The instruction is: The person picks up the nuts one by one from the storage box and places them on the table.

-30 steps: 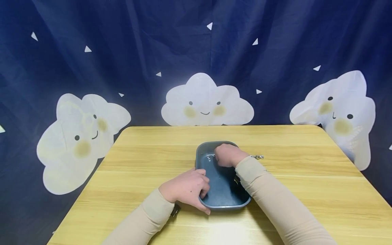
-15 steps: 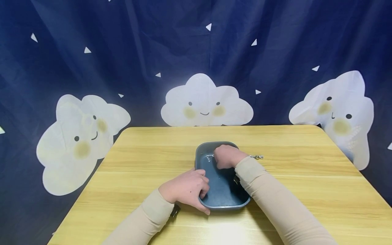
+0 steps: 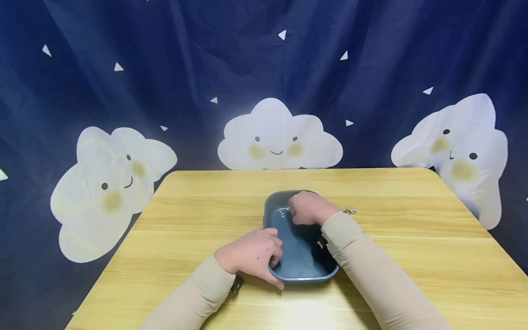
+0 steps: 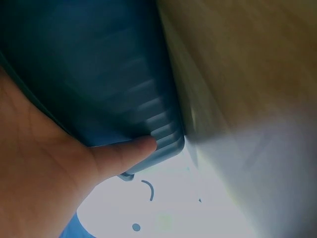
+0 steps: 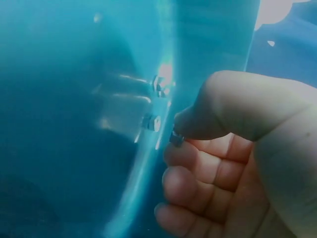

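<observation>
A blue-grey plastic tray (image 3: 303, 256) with rounded corners stands on the table. My left hand (image 3: 253, 254) grips its near-left rim, with fingers curled over into the tray. In the left wrist view the thumb (image 4: 124, 154) presses along the tray's outer wall (image 4: 114, 74). My right hand (image 3: 309, 208) is inside the tray at the far end. Between its thumb and index finger it pinches a small metal nut (image 5: 176, 138). Two similar shiny metal nuts, an upper one (image 5: 160, 86) and a lower one (image 5: 152, 123), lie beside the fingertips, where the tray's floor meets its wall.
Several small shiny metal pieces (image 3: 350, 211) lie on the wooden table (image 3: 198, 206) just right of the tray, partly behind the right wrist. A dark blue curtain (image 3: 198, 55) with cloud prints hangs behind the table's far edge.
My right hand and forearm have shifted very slightly to the right, covering more of the metal pieces on the table. The left hand and tray stay put.
</observation>
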### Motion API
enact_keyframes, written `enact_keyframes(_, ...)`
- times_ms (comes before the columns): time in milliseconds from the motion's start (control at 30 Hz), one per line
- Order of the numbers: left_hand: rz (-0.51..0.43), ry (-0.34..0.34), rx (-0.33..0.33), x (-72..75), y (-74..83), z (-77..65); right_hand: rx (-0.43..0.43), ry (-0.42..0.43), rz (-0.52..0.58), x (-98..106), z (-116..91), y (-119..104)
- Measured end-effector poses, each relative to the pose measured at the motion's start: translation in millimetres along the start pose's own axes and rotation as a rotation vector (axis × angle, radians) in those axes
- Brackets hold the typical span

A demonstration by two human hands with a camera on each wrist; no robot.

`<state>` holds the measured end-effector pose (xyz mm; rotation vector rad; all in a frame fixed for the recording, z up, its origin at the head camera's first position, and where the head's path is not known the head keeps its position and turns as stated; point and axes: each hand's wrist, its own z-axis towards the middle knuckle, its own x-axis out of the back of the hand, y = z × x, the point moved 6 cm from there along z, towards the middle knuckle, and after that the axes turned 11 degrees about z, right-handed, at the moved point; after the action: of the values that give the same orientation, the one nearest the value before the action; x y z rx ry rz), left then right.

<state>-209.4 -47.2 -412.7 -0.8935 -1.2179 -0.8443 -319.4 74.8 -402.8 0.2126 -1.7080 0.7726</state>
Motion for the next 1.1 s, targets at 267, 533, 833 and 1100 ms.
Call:
enact_keyframes(267, -0.009, 0.004, 0.004, 1.6, -0.5, -0.5, 0.010, 0.034, 0.052, 5, -6, 1)
enact_keyframes(533, -0.006, 0.008, 0.000, 0.9, -0.2, -0.5, -0.013, 0.061, 0.048, 17, -15, 2)
enact_keyframes(833, -0.016, -0.005, 0.012, -0.5, -1.2, -0.3, -0.015, 0.106, 0.044, 32, -27, -1)
enact_keyframes(1100, -0.025, -0.005, 0.009, -0.6, -1.3, -0.4, -0.046, 0.140, 0.060, 46, -36, -3)
